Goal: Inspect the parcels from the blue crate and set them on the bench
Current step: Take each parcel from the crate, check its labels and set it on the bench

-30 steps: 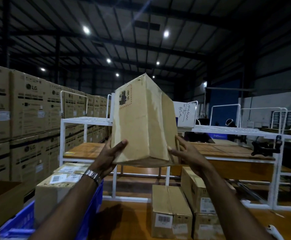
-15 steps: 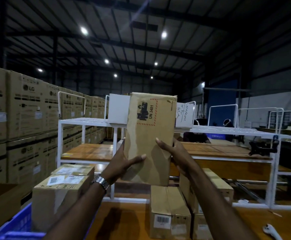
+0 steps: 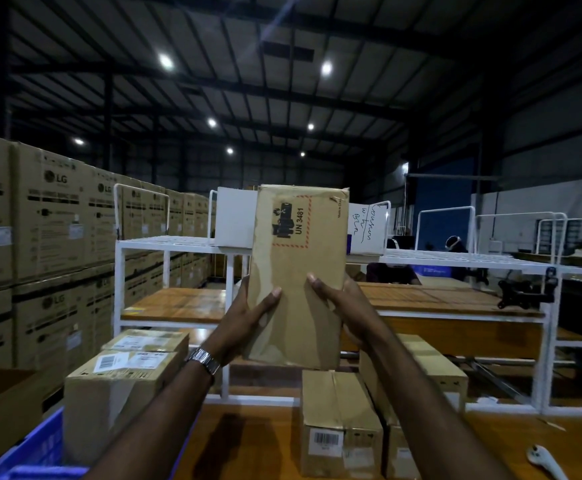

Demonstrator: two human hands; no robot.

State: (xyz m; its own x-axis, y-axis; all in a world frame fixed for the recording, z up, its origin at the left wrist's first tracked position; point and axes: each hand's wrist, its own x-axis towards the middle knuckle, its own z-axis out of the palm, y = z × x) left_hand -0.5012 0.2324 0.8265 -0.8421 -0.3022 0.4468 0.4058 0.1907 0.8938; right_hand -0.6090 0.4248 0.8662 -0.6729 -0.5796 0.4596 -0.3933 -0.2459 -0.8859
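I hold a tall brown cardboard parcel upright at chest height, its face with a black battery mark and "UN 3481" turned toward me. My left hand grips its lower left edge, thumb across the front. My right hand grips the lower right edge, thumb on the front too. The blue crate sits at the lower left with two labelled parcels in it. Two parcels lie on the wooden bench below the held one.
A white metal rack with a wooden shelf stands behind the bench. Stacked large cartons fill the left side. A white handheld device lies at the bench's right. People sit in the distance behind the rack.
The parcel has been turned from a tilted, corner-on pose to upright with its printed face toward me. Both hands shifted to its lower edges, thumbs in front.
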